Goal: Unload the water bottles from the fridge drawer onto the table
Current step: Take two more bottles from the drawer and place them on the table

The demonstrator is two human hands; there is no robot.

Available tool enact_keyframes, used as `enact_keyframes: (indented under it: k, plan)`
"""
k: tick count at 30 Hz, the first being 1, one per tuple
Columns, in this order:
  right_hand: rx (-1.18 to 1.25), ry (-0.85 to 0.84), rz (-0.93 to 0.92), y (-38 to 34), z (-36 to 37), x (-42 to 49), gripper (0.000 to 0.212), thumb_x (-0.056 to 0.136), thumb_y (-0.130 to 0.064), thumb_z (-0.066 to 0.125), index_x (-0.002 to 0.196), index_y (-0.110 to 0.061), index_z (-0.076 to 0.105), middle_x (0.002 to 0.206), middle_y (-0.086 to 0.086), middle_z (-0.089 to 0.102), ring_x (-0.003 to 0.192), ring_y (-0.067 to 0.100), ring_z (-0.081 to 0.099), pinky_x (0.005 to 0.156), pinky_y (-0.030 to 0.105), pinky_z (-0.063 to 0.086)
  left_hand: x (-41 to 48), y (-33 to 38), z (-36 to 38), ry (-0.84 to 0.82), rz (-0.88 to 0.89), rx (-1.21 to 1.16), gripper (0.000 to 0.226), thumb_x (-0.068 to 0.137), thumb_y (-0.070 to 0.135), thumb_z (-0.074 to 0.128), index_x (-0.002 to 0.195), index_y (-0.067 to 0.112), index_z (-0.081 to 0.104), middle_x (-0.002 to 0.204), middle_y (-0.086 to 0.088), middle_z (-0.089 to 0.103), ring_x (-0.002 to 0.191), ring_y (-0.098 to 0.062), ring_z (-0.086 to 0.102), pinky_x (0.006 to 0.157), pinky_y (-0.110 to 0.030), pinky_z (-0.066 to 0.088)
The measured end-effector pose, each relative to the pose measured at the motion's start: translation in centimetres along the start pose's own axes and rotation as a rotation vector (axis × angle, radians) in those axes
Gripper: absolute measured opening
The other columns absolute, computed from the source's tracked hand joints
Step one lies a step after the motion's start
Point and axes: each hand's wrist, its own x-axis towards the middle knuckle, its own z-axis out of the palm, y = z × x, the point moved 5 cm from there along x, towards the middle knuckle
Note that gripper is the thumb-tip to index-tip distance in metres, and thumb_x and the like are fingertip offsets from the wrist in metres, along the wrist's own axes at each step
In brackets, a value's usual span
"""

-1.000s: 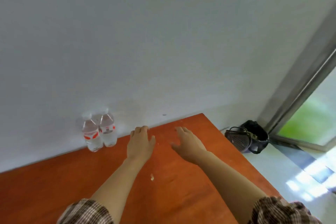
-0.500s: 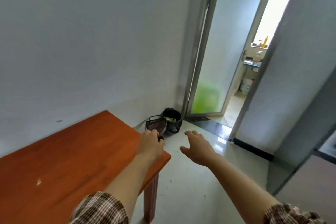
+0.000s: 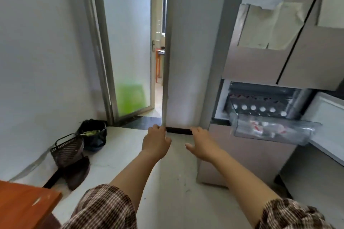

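Empty and held out at centre frame, the left hand (image 3: 156, 144) loosely curled and the right hand (image 3: 202, 145) spread, the right lay nearer the water bottles (image 3: 262, 109), capped in a row inside the open fridge drawer (image 3: 297, 135) at right, the table (image 3: 24, 204) at lower left.

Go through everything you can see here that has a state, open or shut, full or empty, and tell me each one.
fridge drawer, pulled out, open.
water bottles, in the drawer, caps on.
upper fridge doors, shut.
left hand, open, holds nothing.
right hand, open, holds nothing.
glass door, open by a gap.
bin, bag-lined, some rubbish inside.
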Motion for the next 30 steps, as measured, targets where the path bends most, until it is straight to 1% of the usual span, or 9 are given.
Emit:
enact_keyframes:
  k: [3, 6, 8, 11, 15, 18, 22, 26, 30]
  plan:
    - [-0.045, 0.013, 0.061, 6.6, -1.9, 2.7, 0.061, 0.094, -0.038, 0.055, 0.144, -0.01, 0.032, 0.145, 0.011, 0.039, 0.134, 0.03, 0.036, 0.109, 0.042, 0.034, 4.5, 5.8, 4.1, -0.031, 0.143, -0.009, 0.033, 0.091, 0.025, 0.05, 0.123, 0.015, 0.053, 0.127, -0.007, 0.052, 0.117, -0.024, 0.047, 0.09, -0.033, 0.043]
    - [-0.089, 0.025, 0.128, 12.9, -4.0, 6.0, 0.056, 0.094, -0.038, 0.053, 0.14, -0.011, 0.035, 0.142, 0.01, 0.041, 0.129, 0.03, 0.039, 0.103, 0.042, 0.038, 9.7, 11.4, 7.7, -0.053, 0.226, -0.045, 0.032, 0.093, 0.026, 0.048, 0.122, 0.014, 0.053, 0.126, -0.006, 0.052, 0.113, -0.023, 0.05, 0.091, -0.034, 0.043]
    - [-0.102, 0.027, 0.19, 17.2, -5.3, 8.3, 0.057, 0.095, -0.038, 0.052, 0.142, -0.011, 0.033, 0.144, 0.01, 0.039, 0.132, 0.03, 0.036, 0.105, 0.044, 0.038, 13.1, 15.2, 10.1, -0.084, 0.267, -0.069, 0.034, 0.094, 0.027, 0.048, 0.125, 0.013, 0.051, 0.129, -0.006, 0.051, 0.116, -0.024, 0.049, 0.094, -0.036, 0.045]
    - [-0.102, 0.051, 0.279, 23.4, -7.0, 10.8, 0.057, 0.095, -0.037, 0.051, 0.143, -0.012, 0.032, 0.146, 0.009, 0.037, 0.133, 0.029, 0.036, 0.104, 0.042, 0.037, 17.5, 20.8, 13.5, -0.123, 0.327, -0.092, 0.036, 0.094, 0.027, 0.049, 0.127, 0.013, 0.049, 0.13, -0.007, 0.05, 0.119, -0.024, 0.048, 0.093, -0.037, 0.047]
    - [-0.071, 0.068, 0.383, 30.7, -8.7, 12.5, 0.058, 0.095, -0.036, 0.051, 0.144, -0.014, 0.03, 0.149, 0.008, 0.035, 0.135, 0.029, 0.034, 0.107, 0.045, 0.033, 21.1, 27.2, 17.8, -0.2, 0.406, -0.1, 0.034, 0.095, 0.026, 0.048, 0.126, 0.012, 0.05, 0.131, -0.007, 0.05, 0.122, -0.025, 0.045, 0.094, -0.038, 0.046]
    - [-0.032, 0.099, 0.427, 36.0, -10.1, 13.9, 0.057, 0.095, -0.034, 0.052, 0.143, -0.013, 0.032, 0.148, 0.009, 0.037, 0.136, 0.029, 0.033, 0.107, 0.043, 0.034, 23.5, 31.4, 20.8, -0.242, 0.456, -0.113, 0.038, 0.095, 0.026, 0.048, 0.131, 0.014, 0.047, 0.136, -0.006, 0.048, 0.125, -0.024, 0.044, 0.096, -0.037, 0.045]
    - [0.001, 0.122, 0.461, 43.1, -11.6, 16.3, 0.054, 0.093, -0.033, 0.055, 0.139, -0.011, 0.038, 0.141, 0.011, 0.043, 0.13, 0.03, 0.039, 0.101, 0.042, 0.038, 26.8, 35.8, 24.9, -0.3, 0.482, -0.106, 0.041, 0.096, 0.03, 0.049, 0.134, 0.015, 0.045, 0.137, -0.006, 0.047, 0.127, -0.024, 0.042, 0.1, -0.038, 0.044]
    - [-0.006, 0.072, 0.419, 50.1, -12.2, 20.0, 0.05, 0.094, -0.033, 0.052, 0.138, -0.012, 0.039, 0.137, 0.013, 0.046, 0.125, 0.034, 0.041, 0.097, 0.044, 0.042, 30.4, 39.3, 29.0, -0.344, 0.434, -0.105, 0.042, 0.096, 0.032, 0.048, 0.135, 0.015, 0.046, 0.137, -0.007, 0.047, 0.124, -0.027, 0.045, 0.1, -0.04, 0.044]
    - [-0.01, -0.052, 0.335, 56.1, -11.3, 24.6, 0.052, 0.095, -0.032, 0.052, 0.141, -0.013, 0.038, 0.136, 0.016, 0.048, 0.124, 0.035, 0.045, 0.099, 0.042, 0.042, 33.7, 41.7, 34.0, -0.458, 0.356, -0.11, 0.03, 0.09, 0.028, 0.055, 0.117, 0.016, 0.062, 0.12, -0.008, 0.062, 0.113, -0.028, 0.056, 0.091, -0.039, 0.049]
